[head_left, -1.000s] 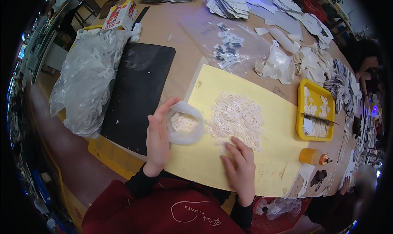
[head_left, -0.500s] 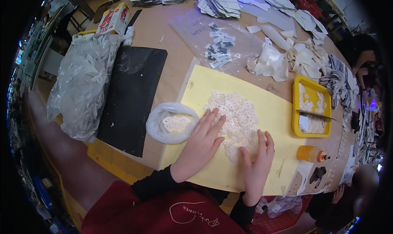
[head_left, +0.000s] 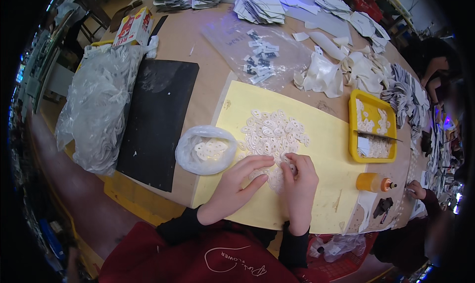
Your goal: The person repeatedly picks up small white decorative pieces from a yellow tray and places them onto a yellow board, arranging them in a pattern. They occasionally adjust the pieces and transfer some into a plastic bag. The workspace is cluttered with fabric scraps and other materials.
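Small off-white cut-out pieces with punched holes (head_left: 269, 132) lie in a loose pile on a yellow sheet (head_left: 329, 171) in front of me. My left hand (head_left: 237, 181) rests at the pile's near left side, fingers stretched out and thumb apart, holding nothing that I can see. My right hand (head_left: 301, 186) is at the pile's near right edge. Its fingers are bent, with a pale holed piece (head_left: 293, 169) showing between thumb and fingers. Some pieces beneath both hands are hidden. Left of the pile, a whitish plastic bag with a rolled-open mouth (head_left: 184, 152) contains more such pieces.
To the left are a black board (head_left: 157, 119) and a stuffed clear bag (head_left: 99, 112). At right stand a yellow tray (head_left: 353, 129) with pieces and tweezers, and an orange bottle (head_left: 368, 182). Beyond lies a clear bag of labels (head_left: 292, 60). Another person's hand (head_left: 416, 189) is at the right edge.
My hands have come closer together at the near side of the pile, and my right fingers have bent inward. The pile's far part is more exposed and looks more spread.
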Demonstrator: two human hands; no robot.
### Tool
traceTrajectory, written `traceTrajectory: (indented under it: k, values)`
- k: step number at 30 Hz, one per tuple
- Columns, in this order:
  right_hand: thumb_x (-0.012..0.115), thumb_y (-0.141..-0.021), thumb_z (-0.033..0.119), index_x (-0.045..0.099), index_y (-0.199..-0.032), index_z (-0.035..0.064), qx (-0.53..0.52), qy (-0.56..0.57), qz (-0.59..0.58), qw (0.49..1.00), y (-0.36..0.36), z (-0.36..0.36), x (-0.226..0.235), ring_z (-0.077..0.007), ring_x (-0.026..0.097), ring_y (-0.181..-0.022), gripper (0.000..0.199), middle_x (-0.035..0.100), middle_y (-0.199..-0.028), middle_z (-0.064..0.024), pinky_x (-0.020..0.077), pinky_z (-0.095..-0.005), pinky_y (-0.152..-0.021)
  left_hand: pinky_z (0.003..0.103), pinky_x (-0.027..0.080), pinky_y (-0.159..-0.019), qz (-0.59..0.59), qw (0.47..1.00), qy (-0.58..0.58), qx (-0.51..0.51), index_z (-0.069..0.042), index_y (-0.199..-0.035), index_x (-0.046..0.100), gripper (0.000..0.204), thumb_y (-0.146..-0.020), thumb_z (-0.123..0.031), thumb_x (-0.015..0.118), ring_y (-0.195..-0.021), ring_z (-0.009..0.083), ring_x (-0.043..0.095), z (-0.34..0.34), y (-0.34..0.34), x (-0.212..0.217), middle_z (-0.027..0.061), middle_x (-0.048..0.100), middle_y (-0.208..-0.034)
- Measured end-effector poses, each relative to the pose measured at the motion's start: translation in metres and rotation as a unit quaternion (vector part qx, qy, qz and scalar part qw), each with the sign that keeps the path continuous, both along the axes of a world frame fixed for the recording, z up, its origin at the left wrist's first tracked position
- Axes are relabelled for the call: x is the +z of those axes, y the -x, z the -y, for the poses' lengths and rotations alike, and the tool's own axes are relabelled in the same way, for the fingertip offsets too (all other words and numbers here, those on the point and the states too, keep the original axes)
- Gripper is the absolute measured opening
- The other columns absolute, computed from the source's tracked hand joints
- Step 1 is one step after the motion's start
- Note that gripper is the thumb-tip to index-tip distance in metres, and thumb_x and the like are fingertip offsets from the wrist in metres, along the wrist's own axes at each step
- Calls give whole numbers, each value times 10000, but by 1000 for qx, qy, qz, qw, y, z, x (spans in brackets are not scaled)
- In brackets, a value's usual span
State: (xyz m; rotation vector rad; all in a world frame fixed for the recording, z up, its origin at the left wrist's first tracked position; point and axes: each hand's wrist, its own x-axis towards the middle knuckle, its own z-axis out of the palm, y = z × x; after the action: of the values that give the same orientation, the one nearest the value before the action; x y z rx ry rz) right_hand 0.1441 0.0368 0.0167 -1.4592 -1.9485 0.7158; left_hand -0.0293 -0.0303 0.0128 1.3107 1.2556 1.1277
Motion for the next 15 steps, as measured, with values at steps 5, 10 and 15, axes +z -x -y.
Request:
traceTrajectory:
  k: [5,10,15]
  values:
    - [736,-897,-15,723,-1045,-2,-53,157,-82,983,-17,-3,15,-122,590,-734,149,693,-941,-81,475,-259,-659,392,339,-1240,461,846,269,-5,-2,-1535,425,473,-1133,-252,431,-1448,238,475,18,-10,22,144,485,-1550]
    - [768,-880,2,725,-1080,8,127,222,-158,954,-9,8,40,-146,625,-765,205,704,-965,-92,492,-260,-664,382,333,-1242,598,709,372,32,1,-1591,335,580,-1162,-383,261,-1478,218,414,7,-16,25,146,380,-1632]
    - [807,-827,-23,702,-1184,19,280,186,-53,940,11,15,64,-198,685,-856,374,710,-1037,-106,558,-305,-766,388,342,-1234,612,730,305,-8,-10,-1616,304,585,-1163,-374,230,-1463,209,421,11,-5,17,118,399,-1620]
